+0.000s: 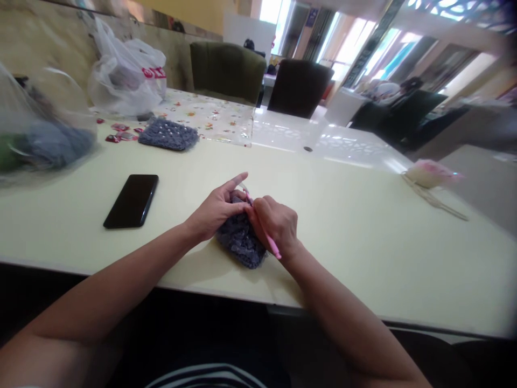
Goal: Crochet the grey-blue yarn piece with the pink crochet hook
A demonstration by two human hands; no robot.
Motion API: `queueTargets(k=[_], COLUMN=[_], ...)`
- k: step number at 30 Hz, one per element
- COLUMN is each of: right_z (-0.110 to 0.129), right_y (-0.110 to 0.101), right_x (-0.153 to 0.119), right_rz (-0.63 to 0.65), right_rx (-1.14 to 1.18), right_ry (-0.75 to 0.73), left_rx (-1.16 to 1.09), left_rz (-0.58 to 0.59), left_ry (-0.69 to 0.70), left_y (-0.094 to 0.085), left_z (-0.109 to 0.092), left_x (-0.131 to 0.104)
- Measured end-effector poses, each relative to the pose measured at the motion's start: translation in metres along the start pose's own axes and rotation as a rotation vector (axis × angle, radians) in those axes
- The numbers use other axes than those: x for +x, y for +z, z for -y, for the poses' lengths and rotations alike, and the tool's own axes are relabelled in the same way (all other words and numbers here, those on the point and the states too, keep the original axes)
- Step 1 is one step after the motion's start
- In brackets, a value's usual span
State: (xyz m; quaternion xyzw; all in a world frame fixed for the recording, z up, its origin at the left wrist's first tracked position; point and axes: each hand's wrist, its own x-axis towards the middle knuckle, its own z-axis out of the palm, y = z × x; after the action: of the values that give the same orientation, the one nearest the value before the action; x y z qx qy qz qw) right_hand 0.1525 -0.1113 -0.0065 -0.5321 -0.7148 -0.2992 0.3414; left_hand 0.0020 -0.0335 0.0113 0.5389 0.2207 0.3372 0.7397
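Note:
A dark grey-blue crocheted piece [241, 240] hangs from my fingers just over the front part of the pale table. My left hand [218, 209] pinches its upper edge between thumb and fingers, with the index finger stretched out and a light strand of yarn near it. Closed around a pink crochet hook [273, 246], my right hand [278, 220] meets the left at the top of the piece. The hook's handle sticks out below the right fist, and its tip lies by the left fingertips, too small to make out clearly.
On the pale table [343, 242] a black phone [132, 201] lies at left. Behind it are another grey crocheted piece [168, 134], red wrappers [121, 132] and plastic bags [125, 81]. A pink-and-cream bundle [428, 173] with cords sits far right. Chairs stand beyond.

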Motion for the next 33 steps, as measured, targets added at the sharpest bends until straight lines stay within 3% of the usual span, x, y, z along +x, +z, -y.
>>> queueTargets(k=[4, 8, 11, 15, 25, 33], right_z=[0.011, 0.014, 0.01, 0.002, -0.005, -0.006], right_y=[0.001, -0.001, -0.004, -0.005, -0.004, -0.023], right_x=[0.001, 0.0, -0.002, -0.003, -0.004, 0.002], right_rz=[-0.016, -0.048, -0.107, -0.11, -0.073, 0.052], right_rx=[-0.231, -0.238, -0.142, 0.084, 0.372, 0.634], right_ry=[-0.016, -0.031, -0.136, -0.203, -0.132, 0.082], left_rx=[0.037, -0.11, -0.173, -0.146, -0.147, -0.108], left_rz=[-0.058, -0.008, 0.115, 0.221, 0.286, 0.286], left_ry=[0.01, -0.165, -0.264, -0.261, -0.211, -0.18], left_y=[0.005, 0.004, -0.003, -0.014, -0.028, -0.037], left_z=[0.002, -0.002, -0.009, -0.014, -0.019, -0.024], left_x=[-0.001, 0.0, 0.002, 0.003, 0.007, 0.009])
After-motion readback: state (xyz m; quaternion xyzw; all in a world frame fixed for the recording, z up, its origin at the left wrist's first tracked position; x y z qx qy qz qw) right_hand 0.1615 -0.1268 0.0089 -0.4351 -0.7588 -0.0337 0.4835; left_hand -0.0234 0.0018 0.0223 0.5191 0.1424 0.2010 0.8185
